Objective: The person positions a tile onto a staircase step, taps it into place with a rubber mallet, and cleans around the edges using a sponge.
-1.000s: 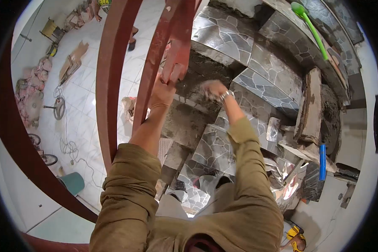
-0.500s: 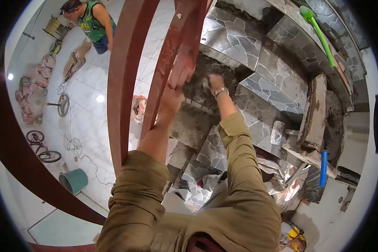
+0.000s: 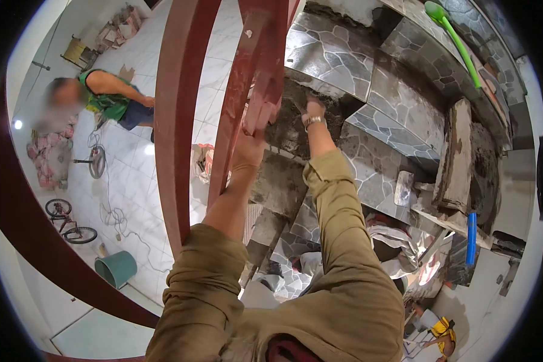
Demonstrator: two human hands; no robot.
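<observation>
My left hand [image 3: 251,148] is closed against a dark red post [image 3: 230,130] of the railing, its fingers partly hidden by the post. Beyond it, my right hand [image 3: 314,109] reaches down to wet grey mortar [image 3: 288,114] on a stair step, touching it near the base of the stone-patterned riser. A metal band circles that wrist. The right fingers blend with the mortar, so their shape and anything in them cannot be made out. Grey stone-patterned tiles [image 3: 329,51] cover the neighbouring steps.
A person [image 3: 111,96] in a green top bends over the white-tiled floor beyond the railing. A green bucket [image 3: 116,268], a bicycle [image 3: 69,223] and cables lie below. At right are a long green-handled tool [image 3: 458,48], a wooden trough [image 3: 455,157] and a blue tube [image 3: 471,238].
My right hand has shifted slightly right and up toward the riser above the mortar. My left hand stays at the red post. The person below has bent lower and moved left.
</observation>
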